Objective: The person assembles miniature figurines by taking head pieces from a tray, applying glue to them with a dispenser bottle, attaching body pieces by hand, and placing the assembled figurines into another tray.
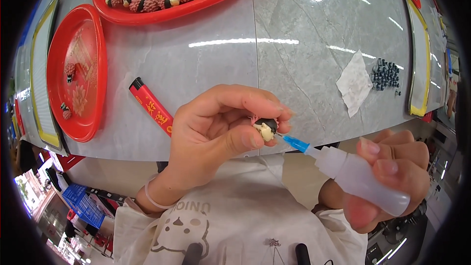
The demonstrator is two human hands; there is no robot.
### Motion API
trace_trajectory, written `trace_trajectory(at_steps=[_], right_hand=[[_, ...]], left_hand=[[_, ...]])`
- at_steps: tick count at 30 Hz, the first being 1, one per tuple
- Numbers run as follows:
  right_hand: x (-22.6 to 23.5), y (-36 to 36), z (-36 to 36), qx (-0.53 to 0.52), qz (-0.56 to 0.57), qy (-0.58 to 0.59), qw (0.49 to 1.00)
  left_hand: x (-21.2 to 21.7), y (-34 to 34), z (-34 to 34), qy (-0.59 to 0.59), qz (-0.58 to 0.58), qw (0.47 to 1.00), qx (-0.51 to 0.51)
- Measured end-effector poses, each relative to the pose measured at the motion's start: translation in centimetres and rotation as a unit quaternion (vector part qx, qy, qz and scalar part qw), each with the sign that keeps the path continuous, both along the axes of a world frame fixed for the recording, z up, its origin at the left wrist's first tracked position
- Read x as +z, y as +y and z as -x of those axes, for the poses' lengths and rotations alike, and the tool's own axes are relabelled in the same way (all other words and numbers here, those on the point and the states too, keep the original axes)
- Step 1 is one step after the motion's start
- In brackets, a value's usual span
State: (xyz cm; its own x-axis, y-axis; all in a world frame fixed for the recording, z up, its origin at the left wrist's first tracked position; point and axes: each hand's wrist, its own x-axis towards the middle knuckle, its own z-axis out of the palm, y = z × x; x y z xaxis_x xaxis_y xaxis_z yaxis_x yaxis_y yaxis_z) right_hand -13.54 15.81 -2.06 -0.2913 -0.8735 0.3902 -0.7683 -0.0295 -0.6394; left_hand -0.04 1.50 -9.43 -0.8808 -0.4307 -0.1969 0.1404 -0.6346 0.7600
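Observation:
My left hand [211, 127] pinches a small figurine [266, 128] between thumb and fingers, just past the table's near edge. The figurine has a cream part, a black part and a pink spiky part. In my right hand [392, 172] is a translucent white squeeze bottle [360, 174], gripped round its body. Its blue needle tip [296, 143] points left, and the thin metal end reaches the figurine's cream and black side; whether it touches cannot be made out.
A large red tray [142, 17] of similar pink figurines stands at the back. On the left, a red oval tray [100, 93] holds a few more. A red-and-black strip [152, 105] lies beside my left hand. Rightward are a white tissue [354, 86] and small dark pieces [385, 74].

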Motion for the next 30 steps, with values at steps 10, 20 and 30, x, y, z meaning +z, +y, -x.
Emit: trace_trajectory(at_steps=[10, 20, 30], right_hand=[[-2.5, 0.8, 0.2, -0.102, 0.118, -0.17, 0.973], [-7.1, -3.5, 1.6, -0.158, 0.092, -0.136, 0.974], [-6.4, 2.9, 4.1, -0.427, 0.075, -0.061, 0.899]], left_hand=[[0.1, 0.0, 0.2, 0.004, -0.014, 1.0, 0.011], [-0.6, 0.1, -0.1, 0.038, 0.01, 0.999, -0.002], [-0.6, 0.3, -0.1, 0.009, 0.043, 0.999, 0.006]])
